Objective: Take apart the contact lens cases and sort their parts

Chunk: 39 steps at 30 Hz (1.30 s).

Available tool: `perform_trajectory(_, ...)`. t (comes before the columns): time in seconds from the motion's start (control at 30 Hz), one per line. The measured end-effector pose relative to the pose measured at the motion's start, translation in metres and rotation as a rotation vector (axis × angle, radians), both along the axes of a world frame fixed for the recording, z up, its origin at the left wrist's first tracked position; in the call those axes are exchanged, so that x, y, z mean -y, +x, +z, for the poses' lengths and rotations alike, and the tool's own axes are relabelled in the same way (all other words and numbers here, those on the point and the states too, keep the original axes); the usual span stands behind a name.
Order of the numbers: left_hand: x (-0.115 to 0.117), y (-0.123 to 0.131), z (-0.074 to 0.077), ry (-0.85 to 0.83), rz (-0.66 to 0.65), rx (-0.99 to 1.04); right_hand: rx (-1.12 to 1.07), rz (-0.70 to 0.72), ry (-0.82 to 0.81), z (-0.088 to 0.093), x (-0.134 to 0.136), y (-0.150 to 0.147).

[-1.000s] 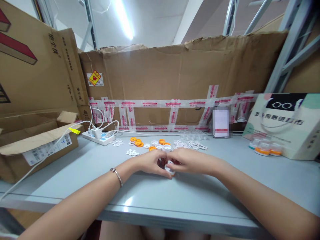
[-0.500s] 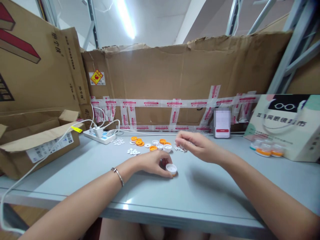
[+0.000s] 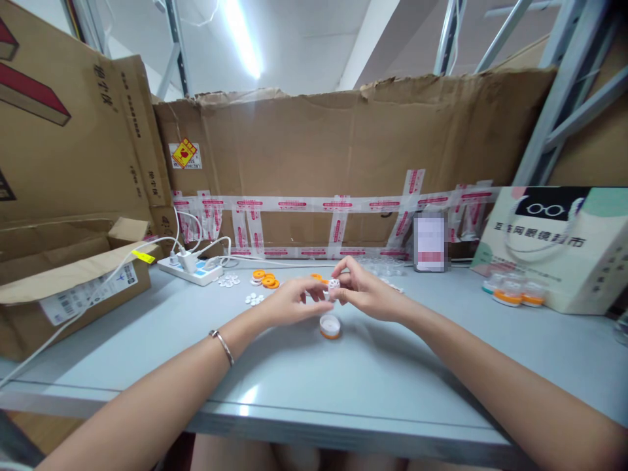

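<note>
My two hands meet just above the grey table [image 3: 392, 386] near its middle. My right hand [image 3: 366, 293] pinches a small white perforated disc [image 3: 334, 284] at its fingertips. My left hand [image 3: 289, 305], with a thin bracelet on its wrist, has its fingers curled and touching the same disc from the left. Below them a small white-and-orange cap [image 3: 330, 325] stands alone on the table. Behind the hands lie orange rings [image 3: 265, 280], white discs [image 3: 254, 299] and more small white parts.
A white power strip [image 3: 189, 267] with cables sits at the back left beside an open cardboard box [image 3: 63, 275]. Taped cardboard walls the back. A phone [image 3: 430, 243] leans there. Finished orange-and-white cases [image 3: 510, 293] sit before a printed paper bag [image 3: 559, 248] at right.
My right hand left the cap, reached to the pile of white parts behind, and came back holding a white disc. My left hand let go of the cap and rose to meet it.
</note>
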State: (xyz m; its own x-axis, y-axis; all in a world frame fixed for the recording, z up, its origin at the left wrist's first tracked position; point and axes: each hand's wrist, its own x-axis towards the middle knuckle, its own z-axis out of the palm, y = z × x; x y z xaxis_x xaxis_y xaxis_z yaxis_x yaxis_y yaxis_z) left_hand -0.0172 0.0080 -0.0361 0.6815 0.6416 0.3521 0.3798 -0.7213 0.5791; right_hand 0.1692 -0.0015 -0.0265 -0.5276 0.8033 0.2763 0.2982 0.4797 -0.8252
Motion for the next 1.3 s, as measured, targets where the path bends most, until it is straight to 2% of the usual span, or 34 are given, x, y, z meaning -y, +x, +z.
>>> perform_trajectory(0.07, 0.001, 0.003, 0.003, -0.069, -0.013, 0.133, -0.089, 0.0, -0.042, -0.001, -0.002, -0.002)
perform_trajectory(0.17, 0.002, 0.006, 0.003, -0.177, -0.125, 0.276, -0.162, -0.005, -0.057, -0.002, -0.004, -0.004)
perform_trajectory(0.2, 0.002, 0.007, 0.002, -0.192, -0.124, 0.305, -0.177, -0.005, -0.061, -0.002, -0.005, -0.004)
perform_trajectory(0.33, -0.001, 0.007, -0.003, -0.201, 0.036, 0.382, -0.177, -0.038, -0.091, -0.009, -0.009, -0.006)
perform_trajectory(0.5, -0.004, 0.006, -0.005, -0.181, 0.07, 0.412, -0.104, -0.106, -0.129, -0.011, -0.01, -0.009)
perform_trajectory(0.57, -0.005, 0.005, -0.005, -0.103, 0.117, 0.389, -0.102, -0.097, -0.144, -0.008, -0.009, -0.009)
perform_trajectory(0.63, -0.005, 0.004, -0.005, 0.048, 0.149, 0.327, -0.115, -0.074, -0.188, -0.005, -0.007, -0.009)
perform_trajectory(0.77, -0.005, 0.002, -0.003, 0.35, 0.158, 0.173, -0.158, -0.049, -0.272, -0.003, -0.006, -0.008)
perform_trajectory(0.87, -0.005, 0.003, -0.005, 0.481, 0.163, 0.095, -0.154, -0.041, -0.275, -0.006, -0.008, -0.008)
perform_trajectory(1.1, -0.002, 0.006, -0.011, 0.607, 0.155, -0.025, -0.107, -0.113, -0.18, -0.012, -0.008, -0.012)
perform_trajectory(1.3, 0.002, 0.007, -0.009, 0.654, 0.151, -0.004, -0.127, -0.116, -0.208, -0.008, -0.005, -0.014)
